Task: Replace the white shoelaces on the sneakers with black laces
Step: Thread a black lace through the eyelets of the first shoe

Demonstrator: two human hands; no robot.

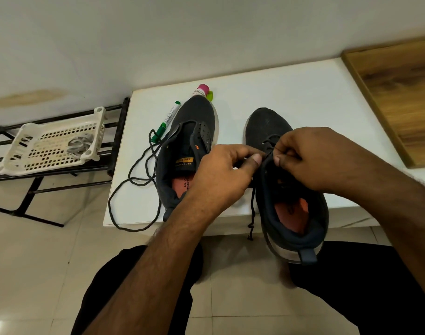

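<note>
Two dark sneakers with orange insoles stand on a white table. The left sneaker has bare eyelets, and a loose black lace lies in loops beside it and over the table's front edge. The right sneaker hangs over the table's near edge and carries a black lace through its front eyelets, with one end dangling down. My left hand and my right hand meet over this shoe's eyelets, each pinching the black lace between thumb and fingers. No white laces show on either shoe.
A green marker lies left of the left sneaker. A pink-capped bottle and a green cap stand behind its toe. On a black rack at the left is a white plastic basket with pale coiled laces in it. A wooden board is at right.
</note>
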